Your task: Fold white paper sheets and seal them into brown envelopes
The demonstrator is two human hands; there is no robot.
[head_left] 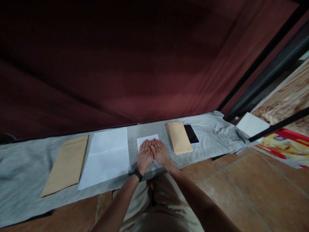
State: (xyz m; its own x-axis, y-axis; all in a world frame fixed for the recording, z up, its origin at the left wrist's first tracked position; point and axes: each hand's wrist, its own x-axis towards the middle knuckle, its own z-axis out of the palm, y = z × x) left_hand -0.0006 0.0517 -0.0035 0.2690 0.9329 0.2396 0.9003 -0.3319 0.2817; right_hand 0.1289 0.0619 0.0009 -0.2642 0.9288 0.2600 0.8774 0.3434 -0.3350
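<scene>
Paper (154, 165) lies on grey cloth (214, 133) before maroon curtain (145, 80).

A dark red curtain (135, 80) hangs behind; below lies a tiled floor (231, 193).

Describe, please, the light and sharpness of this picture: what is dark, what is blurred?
Head view: dim, uneven light, reddish curtain nearly black at the top; head view: slightly soft, left hand and right hand readable in outline, lettering on the red-yellow item too blurred to read.
</scene>
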